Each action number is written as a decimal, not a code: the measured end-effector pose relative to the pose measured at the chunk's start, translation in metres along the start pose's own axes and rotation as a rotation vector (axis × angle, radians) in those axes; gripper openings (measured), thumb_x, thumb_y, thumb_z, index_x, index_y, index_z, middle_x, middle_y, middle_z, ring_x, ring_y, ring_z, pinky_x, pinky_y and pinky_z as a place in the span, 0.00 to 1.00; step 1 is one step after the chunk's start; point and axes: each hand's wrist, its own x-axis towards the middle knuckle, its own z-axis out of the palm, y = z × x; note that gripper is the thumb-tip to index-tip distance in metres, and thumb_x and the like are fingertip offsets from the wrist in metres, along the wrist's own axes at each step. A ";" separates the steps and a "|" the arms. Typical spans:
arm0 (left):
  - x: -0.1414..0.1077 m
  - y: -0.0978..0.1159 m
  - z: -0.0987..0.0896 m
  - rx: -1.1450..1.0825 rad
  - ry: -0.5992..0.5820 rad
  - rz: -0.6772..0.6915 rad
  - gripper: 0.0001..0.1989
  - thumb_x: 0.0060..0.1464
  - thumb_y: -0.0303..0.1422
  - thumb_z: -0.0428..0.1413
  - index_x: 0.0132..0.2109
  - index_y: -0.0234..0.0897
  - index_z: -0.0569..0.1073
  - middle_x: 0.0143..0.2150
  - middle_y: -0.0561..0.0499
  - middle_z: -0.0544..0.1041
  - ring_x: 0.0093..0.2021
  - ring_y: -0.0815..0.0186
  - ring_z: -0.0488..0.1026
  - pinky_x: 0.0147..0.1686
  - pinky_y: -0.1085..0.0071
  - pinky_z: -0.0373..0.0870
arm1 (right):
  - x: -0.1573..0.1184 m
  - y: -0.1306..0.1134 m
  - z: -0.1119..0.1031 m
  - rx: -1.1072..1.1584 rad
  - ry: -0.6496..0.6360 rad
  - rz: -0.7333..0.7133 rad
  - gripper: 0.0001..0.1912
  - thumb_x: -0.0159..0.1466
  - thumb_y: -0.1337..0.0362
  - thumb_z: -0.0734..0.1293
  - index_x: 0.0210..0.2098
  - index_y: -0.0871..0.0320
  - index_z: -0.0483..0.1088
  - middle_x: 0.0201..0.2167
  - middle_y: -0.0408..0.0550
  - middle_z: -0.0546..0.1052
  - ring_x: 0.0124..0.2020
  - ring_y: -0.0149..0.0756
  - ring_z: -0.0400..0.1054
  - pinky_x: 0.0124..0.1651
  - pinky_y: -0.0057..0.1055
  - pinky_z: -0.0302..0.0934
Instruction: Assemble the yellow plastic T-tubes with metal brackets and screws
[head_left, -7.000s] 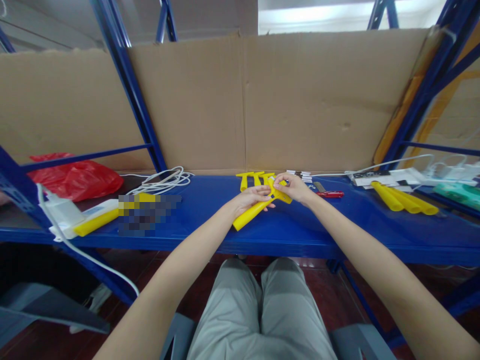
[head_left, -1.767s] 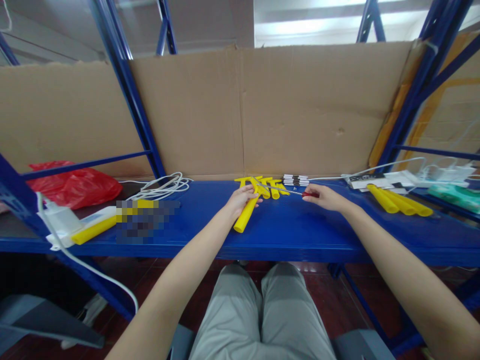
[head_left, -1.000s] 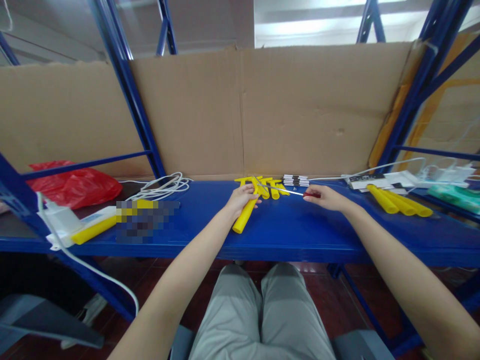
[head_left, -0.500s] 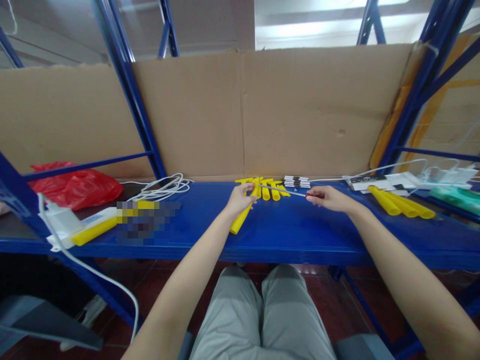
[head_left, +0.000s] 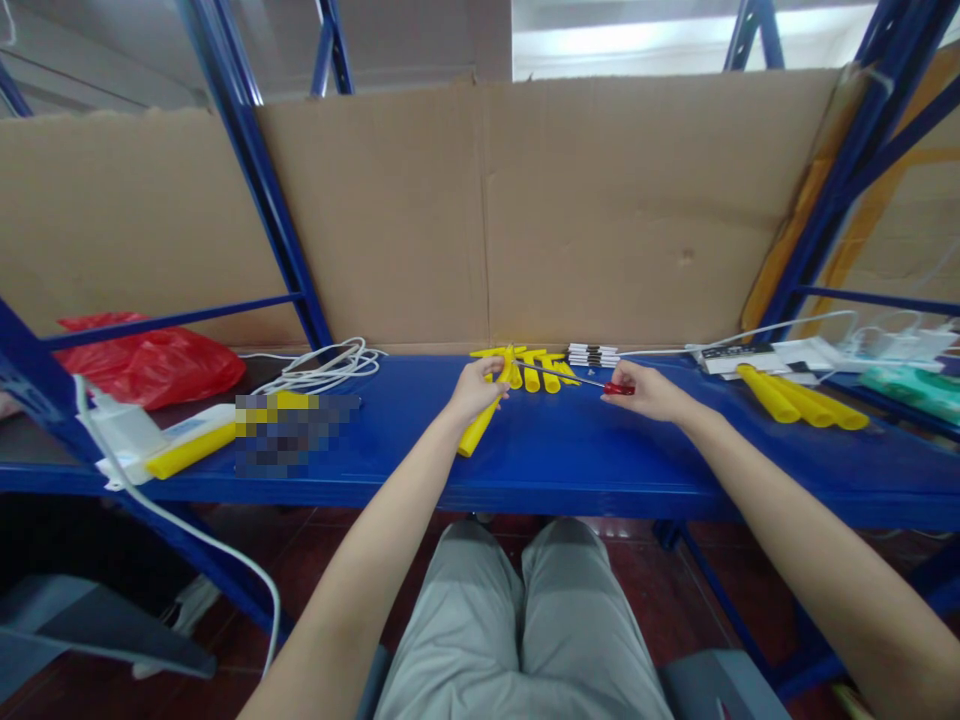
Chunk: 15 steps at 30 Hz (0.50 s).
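My left hand (head_left: 478, 389) is closed round a yellow tube (head_left: 477, 432), which slants down toward the shelf's front edge. In my right hand (head_left: 642, 391) is the red handle of a screwdriver (head_left: 619, 389). Its long thin shaft points left, and the tip reaches close to the fingers of my left hand; whether it touches the tube is too small to tell. Just behind the shaft lie several yellow tubes (head_left: 532, 377) in a row. A small stack of white pieces with dark bands (head_left: 592, 356) sits behind the screwdriver handle.
On the blue shelf (head_left: 570, 460), three yellow tubes (head_left: 802, 402) lie right, beside white boxes (head_left: 750, 360). At left are a coiled white cable (head_left: 337, 365), a red plastic bag (head_left: 154, 365) and another yellow tube (head_left: 195, 450). Cardboard (head_left: 600, 210) stands behind.
The screwdriver handle has shifted slightly right and shows more below my right fingers. My left hand still holds the tube. The whole view has tilted slightly.
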 end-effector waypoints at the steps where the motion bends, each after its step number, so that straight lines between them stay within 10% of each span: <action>1: -0.001 0.001 0.000 0.015 -0.002 0.004 0.29 0.46 0.13 0.55 0.56 0.32 0.71 0.59 0.38 0.71 0.18 0.77 0.70 0.15 0.80 0.64 | 0.000 -0.001 -0.001 -0.038 0.014 -0.008 0.20 0.54 0.45 0.66 0.24 0.53 0.58 0.21 0.46 0.70 0.24 0.35 0.62 0.28 0.32 0.55; 15: 0.002 -0.004 -0.001 0.096 0.036 0.026 0.29 0.45 0.14 0.57 0.56 0.34 0.72 0.56 0.40 0.73 0.20 0.77 0.71 0.16 0.81 0.63 | -0.003 -0.015 -0.002 -0.418 0.046 -0.015 0.07 0.60 0.58 0.64 0.36 0.53 0.68 0.30 0.49 0.78 0.30 0.42 0.71 0.30 0.31 0.56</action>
